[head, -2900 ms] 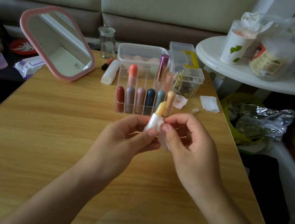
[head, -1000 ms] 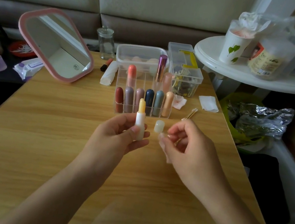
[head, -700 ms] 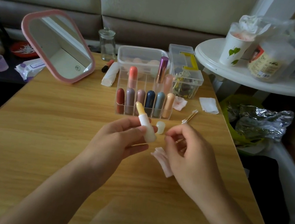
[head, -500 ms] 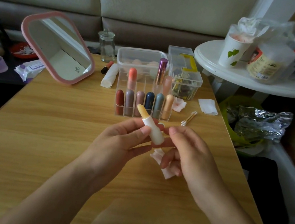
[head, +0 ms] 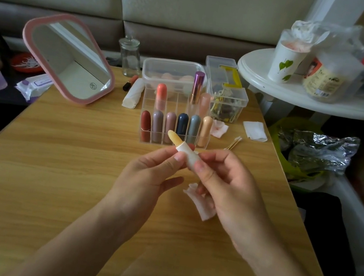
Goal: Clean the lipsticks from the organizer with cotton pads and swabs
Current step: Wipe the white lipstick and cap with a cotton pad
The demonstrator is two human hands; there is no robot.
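Bearing the organizer, the table fronts a sofa.

Both forearms are reaching in from the desk's near edge and meeting over its middle. The left hand is pinching a lipstick between thumb and forefinger. The right hand is gripping the tube's lower end, its lower fingers curling over a cotton pad.

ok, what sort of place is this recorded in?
Probably a home living room used as a makeup spot: a padded sofa back behind the wooden table, a pink-framed tabletop mirror, and a clear organizer holding lipsticks.
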